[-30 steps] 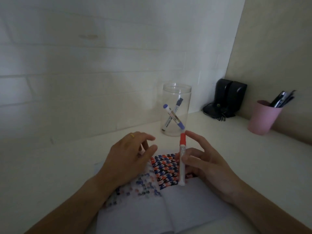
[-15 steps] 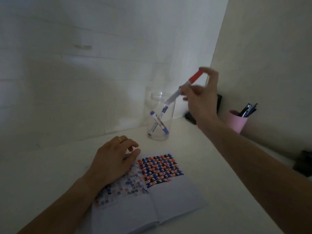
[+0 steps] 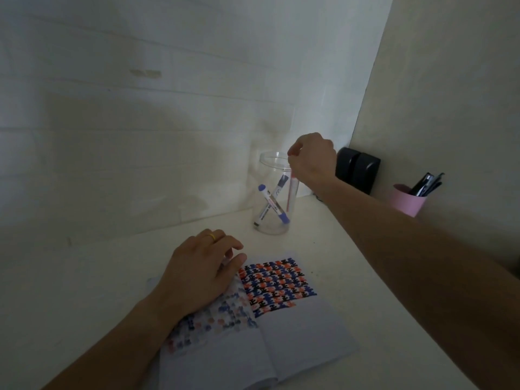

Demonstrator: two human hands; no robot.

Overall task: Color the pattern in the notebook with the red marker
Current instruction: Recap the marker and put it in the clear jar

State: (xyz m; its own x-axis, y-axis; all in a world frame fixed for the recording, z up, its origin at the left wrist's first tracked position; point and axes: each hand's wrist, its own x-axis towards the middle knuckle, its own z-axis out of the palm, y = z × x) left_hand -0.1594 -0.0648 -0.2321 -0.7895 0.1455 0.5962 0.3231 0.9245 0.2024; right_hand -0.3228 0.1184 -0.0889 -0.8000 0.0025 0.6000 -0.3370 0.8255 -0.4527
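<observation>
We have one view, worn on the head, looking forward and down at a desk [image 3: 84, 277] set into a wall corner. It sits close: both forearms enter from the bottom edge, the notebook [image 3: 295, 333] lies nearest, the jar [image 3: 274, 198] farther back.

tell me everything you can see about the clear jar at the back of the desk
The jar is a clear, lidless cylinder, glass or plastic, standing upright on the white desk near the wall. Two markers lean crossed inside. The right hand is over its rim, lowering the red marker in.
</observation>
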